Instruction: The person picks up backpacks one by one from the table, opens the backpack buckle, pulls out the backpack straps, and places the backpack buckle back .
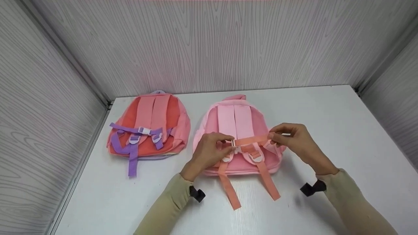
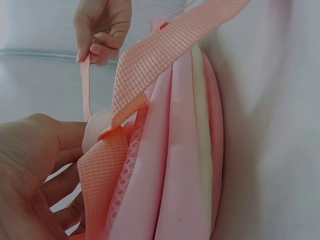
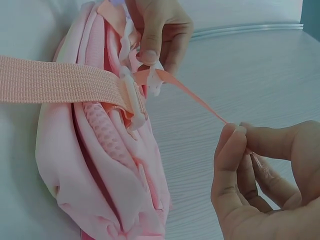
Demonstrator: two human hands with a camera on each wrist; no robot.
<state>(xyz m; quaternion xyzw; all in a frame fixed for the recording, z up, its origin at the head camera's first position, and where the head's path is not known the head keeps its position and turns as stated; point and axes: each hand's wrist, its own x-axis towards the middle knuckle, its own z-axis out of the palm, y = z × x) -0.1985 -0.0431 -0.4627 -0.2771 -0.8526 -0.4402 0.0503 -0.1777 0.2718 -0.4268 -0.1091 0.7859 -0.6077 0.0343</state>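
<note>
A light pink backpack (image 1: 212, 120) lies with its shoulder straps up on the white table. My left hand (image 1: 210, 150) pinches a white plastic buckle (image 3: 155, 80) between thumb and fingers, over the pack's lower half. An orange webbing strap (image 1: 251, 140) runs from that buckle to my right hand (image 1: 290, 138), which pinches its far end between thumb and index finger. In the right wrist view the strap stretches nearly straight between the two hands, raised off the pack. Two more orange strap ends (image 1: 269, 182) hang from the lower adjusters onto the table.
A coral backpack (image 1: 129, 112) with purple straps (image 1: 133, 160) lies to the left, also straps up. Grey wood-grain panels (image 1: 212, 45) stand behind the table and at both sides. White tabletop (image 1: 326, 130) extends to the right of the pink pack.
</note>
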